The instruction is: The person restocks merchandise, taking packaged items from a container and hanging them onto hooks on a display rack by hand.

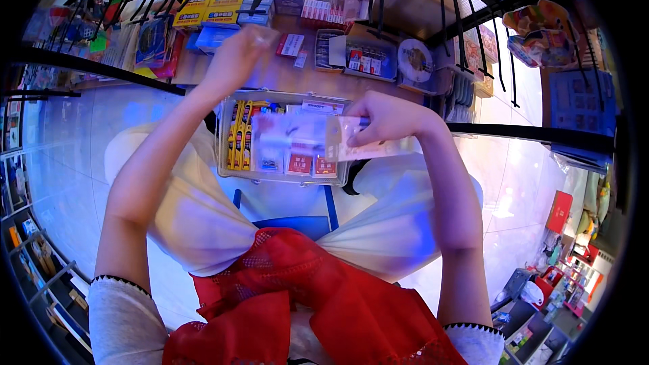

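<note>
My right hand point(392, 122) is closed, thumb and fingers pinching a flat, pale, see-through packet point(345, 140). That packet hangs over the right part of a clear plastic bin point(270, 178) and hides some of what lies inside. Farther forward, my left hand point(245, 54) reaches over the shelf board beside small boxes; motion smears its fingers, so I cannot make out whether they hold anything. Yellow-and-black packages point(238, 136) stand along the bin's left side. Red-and-white small packs point(300, 163) lie toward its near right.
Yellow boxes point(223, 7) and a blue box point(213, 37) stand on the shelf board point(307, 74) ahead. An open carton point(368, 57) of small packs sits right of them. Black display hooks point(456, 20) jut out overhead. A blue stool point(291, 223) is under the bin.
</note>
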